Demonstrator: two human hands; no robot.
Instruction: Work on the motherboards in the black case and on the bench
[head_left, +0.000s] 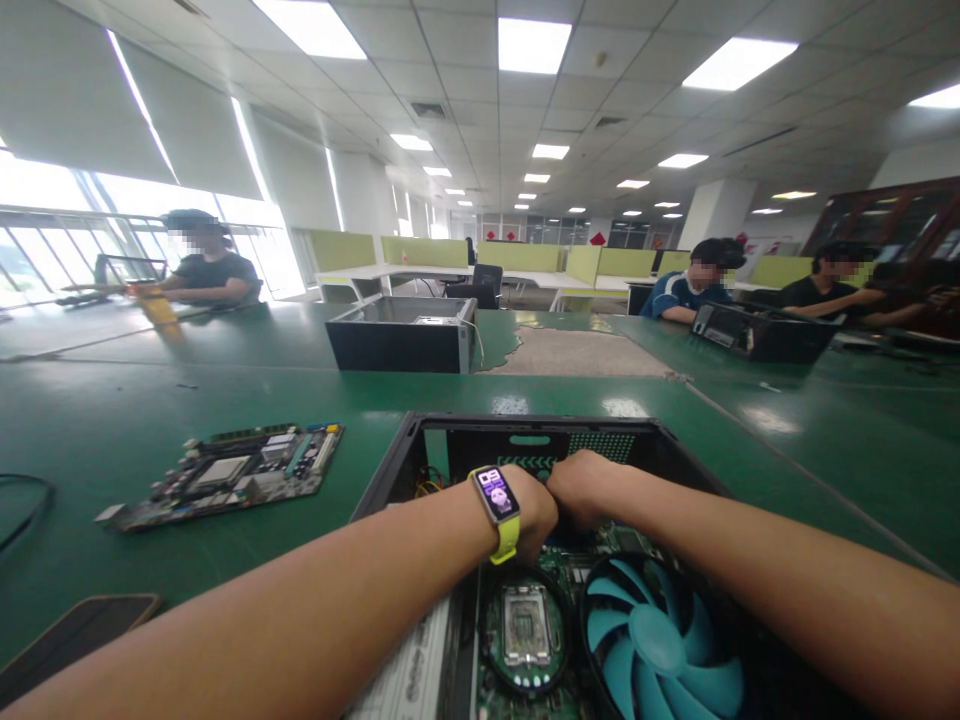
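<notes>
Left hand [537, 508], right hand [583, 484] over circuit board [556, 622], beyond fan [657, 640]; fingertips hidden, can't tell grip. Board likely stiff, fragile: best held by edges.

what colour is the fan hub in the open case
The fan hub is teal, clearest in the head view.

Yellow-green partitions [435, 252], white desks [375, 270] and ceiling lights [534, 46] show an office.
</notes>
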